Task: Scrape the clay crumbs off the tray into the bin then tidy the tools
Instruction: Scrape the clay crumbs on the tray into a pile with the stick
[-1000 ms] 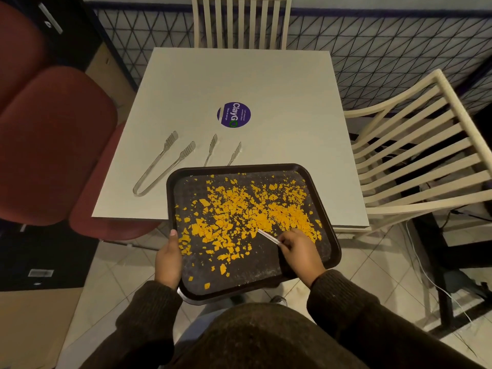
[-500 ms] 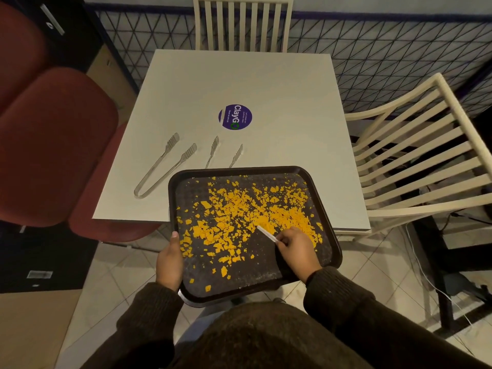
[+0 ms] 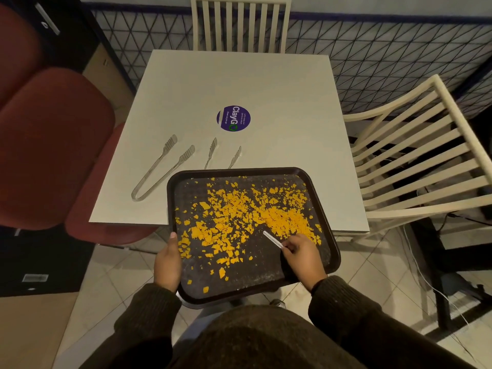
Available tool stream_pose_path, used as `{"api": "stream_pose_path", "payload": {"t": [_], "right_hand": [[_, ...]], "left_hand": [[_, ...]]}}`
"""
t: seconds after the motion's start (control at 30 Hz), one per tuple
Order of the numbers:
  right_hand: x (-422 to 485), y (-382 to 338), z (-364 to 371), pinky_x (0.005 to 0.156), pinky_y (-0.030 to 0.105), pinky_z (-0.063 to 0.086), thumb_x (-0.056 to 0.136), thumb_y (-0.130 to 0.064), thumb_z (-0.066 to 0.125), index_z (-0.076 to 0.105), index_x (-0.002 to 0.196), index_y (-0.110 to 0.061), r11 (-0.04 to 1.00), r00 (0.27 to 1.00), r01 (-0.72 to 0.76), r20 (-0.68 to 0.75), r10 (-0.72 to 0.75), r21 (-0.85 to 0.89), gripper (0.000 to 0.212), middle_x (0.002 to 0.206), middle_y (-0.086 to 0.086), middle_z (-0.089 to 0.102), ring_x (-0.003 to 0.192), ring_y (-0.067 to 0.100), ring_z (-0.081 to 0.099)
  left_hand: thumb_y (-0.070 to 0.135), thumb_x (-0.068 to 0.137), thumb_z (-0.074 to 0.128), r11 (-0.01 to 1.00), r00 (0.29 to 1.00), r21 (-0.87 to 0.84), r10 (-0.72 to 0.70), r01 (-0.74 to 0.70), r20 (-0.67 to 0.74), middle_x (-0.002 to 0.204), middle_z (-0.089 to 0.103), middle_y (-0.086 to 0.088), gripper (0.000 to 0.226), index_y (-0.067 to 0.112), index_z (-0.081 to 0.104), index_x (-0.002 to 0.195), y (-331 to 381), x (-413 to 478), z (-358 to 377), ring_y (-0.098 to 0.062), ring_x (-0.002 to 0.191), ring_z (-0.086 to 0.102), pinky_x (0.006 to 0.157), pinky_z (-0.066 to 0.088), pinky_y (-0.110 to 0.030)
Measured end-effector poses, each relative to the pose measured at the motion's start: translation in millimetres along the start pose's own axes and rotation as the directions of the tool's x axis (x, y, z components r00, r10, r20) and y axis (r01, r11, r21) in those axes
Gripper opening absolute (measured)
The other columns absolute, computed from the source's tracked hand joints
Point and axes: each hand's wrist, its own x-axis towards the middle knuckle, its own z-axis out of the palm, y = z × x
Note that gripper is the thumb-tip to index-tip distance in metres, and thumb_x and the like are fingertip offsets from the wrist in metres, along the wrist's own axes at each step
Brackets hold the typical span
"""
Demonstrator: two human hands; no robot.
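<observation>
A dark tray (image 3: 326, 209) juts out past the near edge of the white table (image 3: 266, 83). Orange clay crumbs (image 3: 247, 217) are scattered over most of it, thickest toward the right. My left hand (image 3: 167, 262) grips the tray's left rim, thumb on top. My right hand (image 3: 303, 257) holds a thin white scraper (image 3: 272, 238) whose tip rests at the near edge of the crumb pile. Large metal tongs (image 3: 159, 169) and smaller tongs (image 3: 223, 155) lie on the table behind the tray. A pale bin rim (image 3: 186, 304) peeks out beneath the tray's near edge.
A purple round sticker (image 3: 233, 118) sits mid-table. Cream slatted chairs stand at the far side (image 3: 241, 25) and the right (image 3: 426, 161). Red padded seats (image 3: 50, 145) are on the left. Cables (image 3: 426, 278) trail over the tiled floor at the right.
My right hand and the scraper have shifted slightly up and left toward the crumb pile. The tray and my left hand have barely moved.
</observation>
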Motion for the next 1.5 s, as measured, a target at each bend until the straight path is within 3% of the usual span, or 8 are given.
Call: {"api": "stream_pose_path", "payload": {"t": [0.2,0.5,0.63,0.77,0.93,1.03,1.17,1.5], "right_hand": [[22.5,5.1,-11.4,0.072,0.03,0.043,0.085,-0.01,0.059,0.064,0.083,-0.009,0.987,0.981,-0.157,-0.112,0.16,0.03,0.005,0.085,0.006,0.059,0.078,0.021,0.055],[-3.1,21.7,-13.8,0.06,0.012,0.03,0.088,-0.014,0.06,0.066,0.087,-0.014,0.992,1.0,-0.01,0.009,0.011,-0.126,0.007,0.087,-0.002,0.051,0.077,0.013,0.049],[2.6,20.3,-16.3,0.076,0.028,0.043,0.088,-0.012,0.059,0.068,0.089,-0.011,0.994,0.997,-0.076,-0.024,0.075,-0.079,0.009,0.091,0.003,0.054,0.084,0.02,0.053],[11.3,14.2,-19.1,0.075,0.032,0.043,0.088,-0.01,0.057,0.063,0.082,-0.011,0.994,0.992,-0.094,-0.093,0.09,-0.049,0.008,0.087,0.003,0.054,0.08,0.02,0.054],[0.6,5.7,-13.6,0.078,0.027,0.043,0.086,-0.015,0.063,0.066,0.086,-0.014,0.989,0.988,0.139,0.067,-0.136,-0.048,0.004,0.09,-0.001,0.056,0.085,0.014,0.052],[-14.6,3.8,-8.2,0.083,0.024,0.044,0.086,-0.018,0.062,0.068,0.088,-0.016,0.93,0.912,0.353,0.259,-0.317,-0.106,0.006,0.094,-0.003,0.058,0.091,0.011,0.053],[-22.6,-3.0,0.8,0.078,0.026,0.046,0.086,-0.016,0.06,0.068,0.09,-0.015,0.878,0.861,0.462,0.301,-0.41,-0.127,0.009,0.093,-0.001,0.059,0.09,0.014,0.055],[8.8,-36.4,8.1,0.071,0.024,0.042,0.087,-0.011,0.058,0.063,0.087,-0.011,0.976,0.979,0.205,0.033,-0.203,-0.079,0.005,0.086,-0.001,0.053,0.078,0.015,0.05]], "left_hand": [[0.043,0.098,0.029,1.0,1.0,0.0,-0.004,0.004,0.003,0.1,0.059,-0.012,0.045,0.01,0.059,0.095,-0.1,-0.2,-0.1,-0.023,0.092,0.053,0.085,0.038,-0.031],[0.047,0.097,0.03,0.999,1.0,0.028,-0.026,0.026,-0.008,0.097,0.061,-0.014,0.05,0.008,0.06,0.09,1.3,7.4,-2.3,-0.027,0.093,0.056,0.089,0.041,-0.036],[0.047,0.097,0.03,0.999,1.0,0.035,-0.019,0.019,-0.011,0.096,0.061,-0.015,0.053,0.005,0.061,0.09,2.0,6.6,-1.6,-0.028,0.091,0.057,0.084,0.04,-0.034],[0.047,0.097,0.03,0.999,1.0,0.04,-0.026,0.026,-0.005,0.097,0.063,-0.016,0.055,0.003,0.062,0.093,0.3,5.6,-2.1,-0.027,0.091,0.058,0.082,0.039,-0.032],[0.048,0.097,0.029,0.999,1.0,0.047,-0.026,0.026,-0.001,0.101,0.064,-0.016,0.057,0.004,0.064,0.097,-1.0,7.5,-2.4,-0.029,0.096,0.059,0.086,0.041,-0.034],[0.045,0.098,0.028,0.999,1.0,0.043,0.009,-0.009,0.002,0.1,0.061,-0.013,0.053,0.005,0.062,0.098,2.5,3.8,-2.6,-0.025,0.092,0.056,0.083,0.038,-0.03],[0.046,0.097,0.029,1.0,1.0,0.013,-0.002,0.002,0.011,0.101,0.062,-0.012,0.051,0.007,0.062,0.099,3.4,1.6,-2.2,-0.025,0.093,0.057,0.084,0.04,-0.031],[0.042,0.099,0.026,0.999,0.999,0.03,0.042,-0.043,0.007,0.098,0.057,-0.008,0.048,0.008,0.06,0.099,7.8,-7.2,-2.2,-0.02,0.091,0.052,0.08,0.034,-0.026]]}}
